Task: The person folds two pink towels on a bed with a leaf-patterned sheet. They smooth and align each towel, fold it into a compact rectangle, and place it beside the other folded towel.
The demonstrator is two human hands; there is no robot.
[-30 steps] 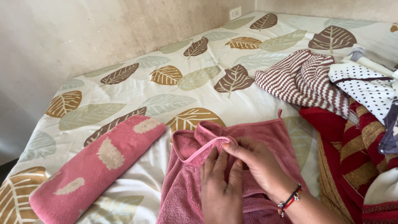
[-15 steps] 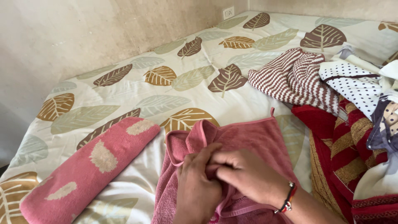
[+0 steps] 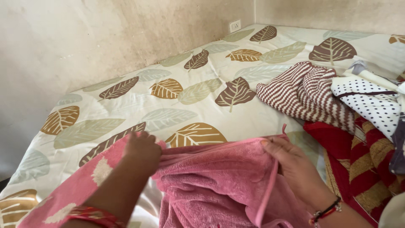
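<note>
Currently both hands are gripping the fuzzy pink fleece garment (image 3: 223, 185), lying low centre of the frame on the leaf-print bedsheet (image 3: 177, 88). Left hand (image 3: 142, 151) is pinching its top edge at the left end; right hand (image 3: 295, 166) is holding the same edge at the right end. Striped maroon-and-white cloth (image 3: 303, 95) is sitting upper right, apart from the garment.

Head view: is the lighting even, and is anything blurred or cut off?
Head view: soft, even light, no glare; faint shadow under the left hand on the pink towel; right hand and leaf-print sheet sharp; clothes pile cropped at the right edge, wide-angle curve slight.
</note>
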